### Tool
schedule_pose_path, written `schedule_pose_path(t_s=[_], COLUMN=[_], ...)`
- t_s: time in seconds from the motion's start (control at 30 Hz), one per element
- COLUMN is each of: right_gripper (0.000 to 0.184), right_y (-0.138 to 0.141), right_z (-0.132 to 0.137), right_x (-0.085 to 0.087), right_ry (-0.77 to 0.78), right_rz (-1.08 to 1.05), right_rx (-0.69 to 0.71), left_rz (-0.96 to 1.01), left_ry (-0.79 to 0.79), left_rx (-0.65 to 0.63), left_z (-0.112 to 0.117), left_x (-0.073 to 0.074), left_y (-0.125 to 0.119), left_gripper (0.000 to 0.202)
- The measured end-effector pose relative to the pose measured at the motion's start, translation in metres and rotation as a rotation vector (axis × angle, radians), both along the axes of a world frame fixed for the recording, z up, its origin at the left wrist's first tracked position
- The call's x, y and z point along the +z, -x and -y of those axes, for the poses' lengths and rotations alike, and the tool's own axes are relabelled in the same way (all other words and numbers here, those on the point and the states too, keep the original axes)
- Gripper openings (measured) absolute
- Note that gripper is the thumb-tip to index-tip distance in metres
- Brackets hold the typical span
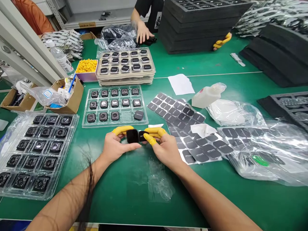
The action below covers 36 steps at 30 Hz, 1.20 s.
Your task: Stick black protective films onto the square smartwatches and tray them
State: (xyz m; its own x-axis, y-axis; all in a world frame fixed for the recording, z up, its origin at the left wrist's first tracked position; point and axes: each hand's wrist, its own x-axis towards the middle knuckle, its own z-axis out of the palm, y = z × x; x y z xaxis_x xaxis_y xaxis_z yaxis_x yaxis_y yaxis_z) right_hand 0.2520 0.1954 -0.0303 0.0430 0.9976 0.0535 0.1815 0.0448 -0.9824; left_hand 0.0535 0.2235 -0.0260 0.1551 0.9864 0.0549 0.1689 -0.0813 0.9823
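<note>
My left hand (115,144) is closed on a square smartwatch body (132,136) whose glossy black face is turned to me. In my right hand (166,147), thumb and fingers pinch a small dark printed sticker (142,136) right beside the watch; whether the two touch I cannot tell. Yellow finger cots cover some fingertips of both hands. Just beyond is a clear tray (84,121) of watch bodies, where one slot at the front shows bare and the front right one carries a dark printed square (139,115). Sheets of dark square stickers (199,150) lie right of my right hand.
Another tray of watch bodies (44,131) stands at left. Behind are stacked trays (126,78), a box of yellow finger cots (87,66) and a cardboard box (77,93). A white bottle (204,96), plastic bags (260,160) and black foam (190,32) occupy the right. A co-worker's hand (143,32) is opposite.
</note>
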Motion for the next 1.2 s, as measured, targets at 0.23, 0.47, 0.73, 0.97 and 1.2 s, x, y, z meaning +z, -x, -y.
schedule_pose_path(t_s=[0.23,0.47,0.73,0.97,1.2], right_gripper=[0.013,0.040,0.017,0.033,0.041], right_y=[-0.010,-0.014,-0.028,-0.014,-0.004], right_z=[-0.010,-0.015,-0.005,0.003,-0.001], right_x=[-0.011,-0.004,0.025,0.036,0.029], right_ry=[-0.491,-0.873,-0.239,0.174,0.358], right_rz=[0.350,0.672,-0.067,-0.108,-0.293], right_rx=[-0.043,-0.081,-0.044,-0.054,-0.043], left_rz=[0.250,0.327,0.146,-0.361,-0.369], left_ry=[0.244,0.309,0.208,-0.096,-0.169], left_rx=[-0.008,0.020,0.022,-0.087,-0.111], left_z=[-0.008,-0.008,-0.005,0.006,0.005], left_x=[0.002,0.005,-0.003,-0.001,-0.002], left_y=[-0.002,-0.002,-0.002,-0.006,-0.006], left_gripper=[0.068,0.062,0.064,0.055,0.060])
